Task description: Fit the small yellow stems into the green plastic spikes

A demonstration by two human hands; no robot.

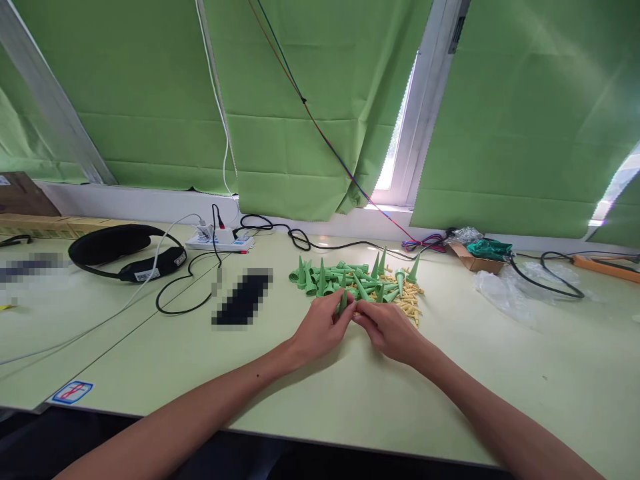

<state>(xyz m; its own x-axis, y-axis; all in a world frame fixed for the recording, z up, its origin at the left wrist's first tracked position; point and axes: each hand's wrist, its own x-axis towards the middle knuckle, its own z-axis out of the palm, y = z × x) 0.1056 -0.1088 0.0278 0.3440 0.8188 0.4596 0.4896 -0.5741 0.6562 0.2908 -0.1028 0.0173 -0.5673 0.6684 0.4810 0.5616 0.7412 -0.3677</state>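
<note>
My left hand is closed around a green cone-shaped nozzle, its narrow tip pointing up between thumb and fingers. Right beside it, my right hand pinches its thumb and fingertips together. Whatever those fingertips hold is too small or hidden to name. Just beyond both hands is a heap of green cone-shaped nozzles, some upright and others on their sides. Small yellowish stick-like pieces lie scattered along the heap's right side.
A black headset-like band lies at left near a white power strip. Nearer the heap is a blurred dark rectangle. Black cables run along the back. At right are a small cardboard box and clear plastic film.
</note>
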